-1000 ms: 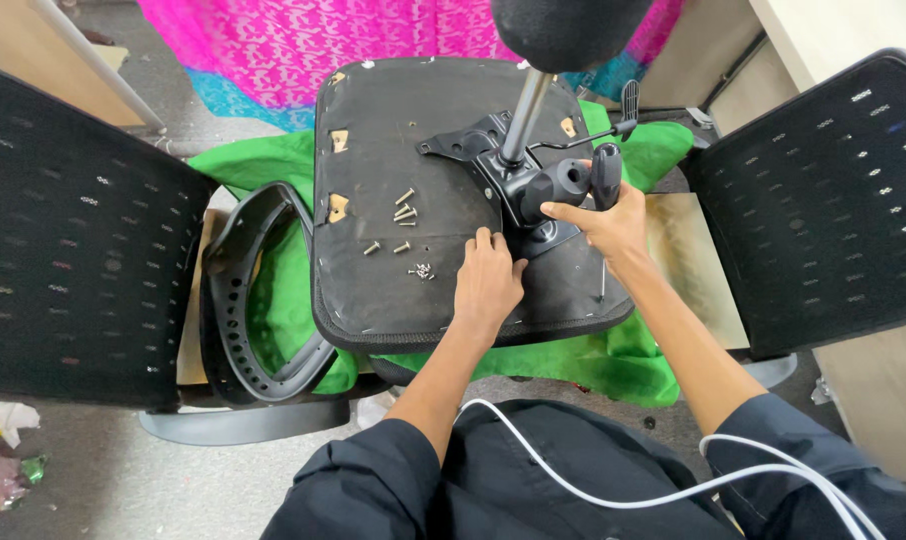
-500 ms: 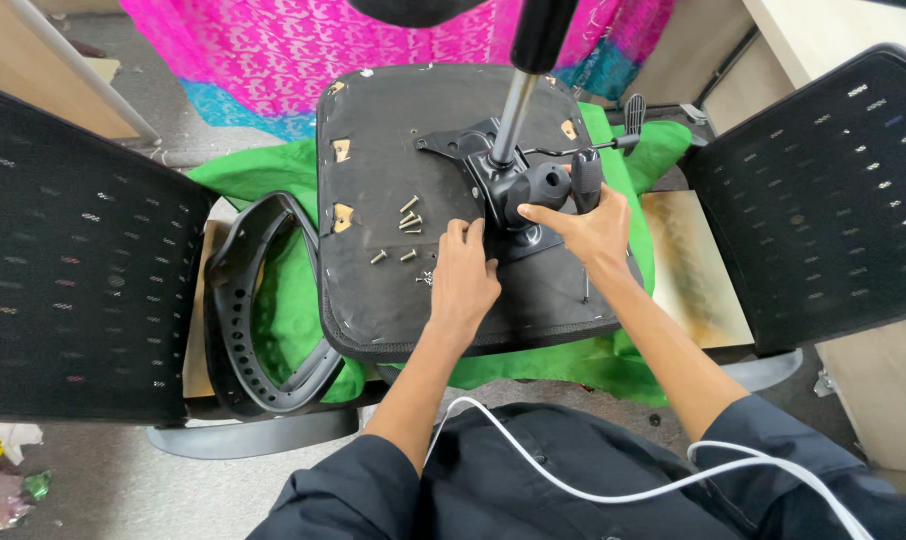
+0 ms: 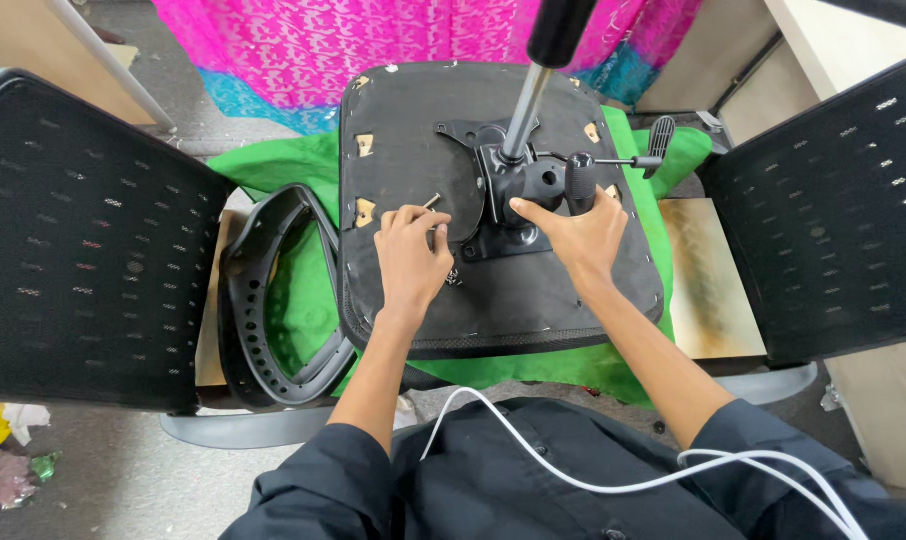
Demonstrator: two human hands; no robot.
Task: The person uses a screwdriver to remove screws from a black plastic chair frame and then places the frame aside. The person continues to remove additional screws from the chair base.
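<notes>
A: What is held by the left hand (image 3: 411,252)?

B: A small bolt (image 3: 432,203) is pinched between its fingertips, over the upturned underside of the black seat pan (image 3: 413,130). The seat pan is laid flat on a green cloth (image 3: 303,300), in the middle of the scene.

A: And the right hand (image 3: 581,232)?

B: It is spread open and pressed flat on the seat pan, its thumb set against the black metal mechanism plate (image 3: 508,200); nothing is grasped by it. The plate is seated near the middle of the pan, with a gas cylinder (image 3: 533,85) raised from it and a lever (image 3: 623,160) stretched out to the right.

A: What else is seen around?

B: A curved black armrest frame (image 3: 263,300) is laid to the left, and mesh chair backs (image 3: 73,230) are placed at both sides.
</notes>
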